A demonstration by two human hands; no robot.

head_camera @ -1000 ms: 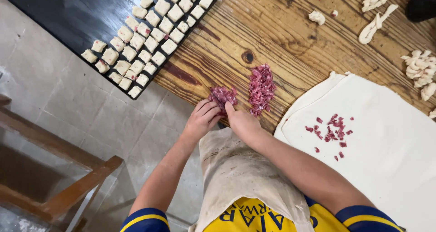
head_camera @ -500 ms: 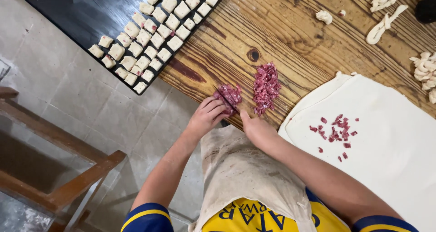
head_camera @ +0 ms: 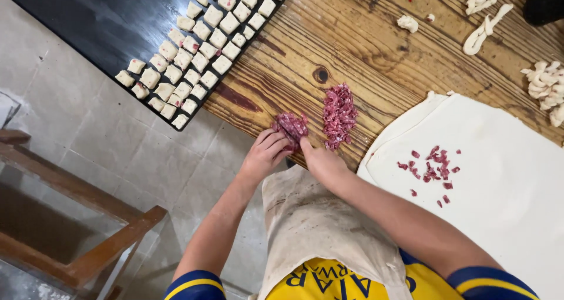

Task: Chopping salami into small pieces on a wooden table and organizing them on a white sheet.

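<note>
Reaching forward from the near edge of the wooden table, both hands met at a small clump of chopped pink meat. The left hand and the right hand pinched it, fingers curled. A larger meat pile lay just beside. Since half a second earlier, the hands had barely shifted.

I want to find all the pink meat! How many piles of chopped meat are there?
3: one clump at the fingertips of both hands, one pile just right of it on the wooden table, and scattered bits on the dough sheet.
</note>
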